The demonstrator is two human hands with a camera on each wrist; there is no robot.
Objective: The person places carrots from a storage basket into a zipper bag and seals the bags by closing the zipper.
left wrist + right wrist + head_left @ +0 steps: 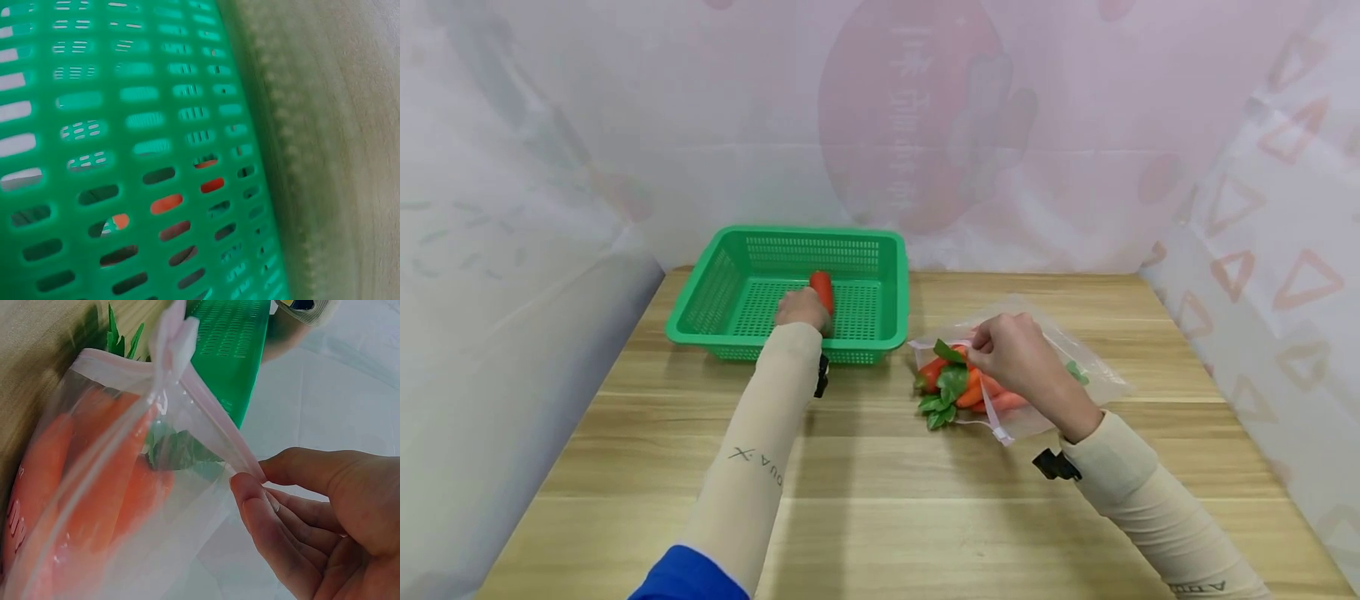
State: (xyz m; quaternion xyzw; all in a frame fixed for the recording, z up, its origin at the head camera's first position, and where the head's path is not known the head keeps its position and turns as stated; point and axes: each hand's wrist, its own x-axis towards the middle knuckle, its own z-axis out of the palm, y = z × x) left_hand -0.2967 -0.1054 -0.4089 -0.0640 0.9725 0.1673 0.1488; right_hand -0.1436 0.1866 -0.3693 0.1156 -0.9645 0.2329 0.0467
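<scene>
My left hand is down inside the green basket, its fingers curled at an orange-red carrot. The carrot's far end sticks out past the hand; its near end is hidden. Through the basket wall in the left wrist view, bits of the fingers and the carrot show. With thumb and fingertips my right hand pinches the pink-edged mouth of a clear zip bag. Orange carrots lie in the bag, along with a redder vegetable. Green leaves poke out of its mouth.
Both the basket and the bag lie on a wood-grain table, basket at the back left, bag to its right. A white slider sits on the bag's edge. Printed pale sheets enclose the table's back and sides.
</scene>
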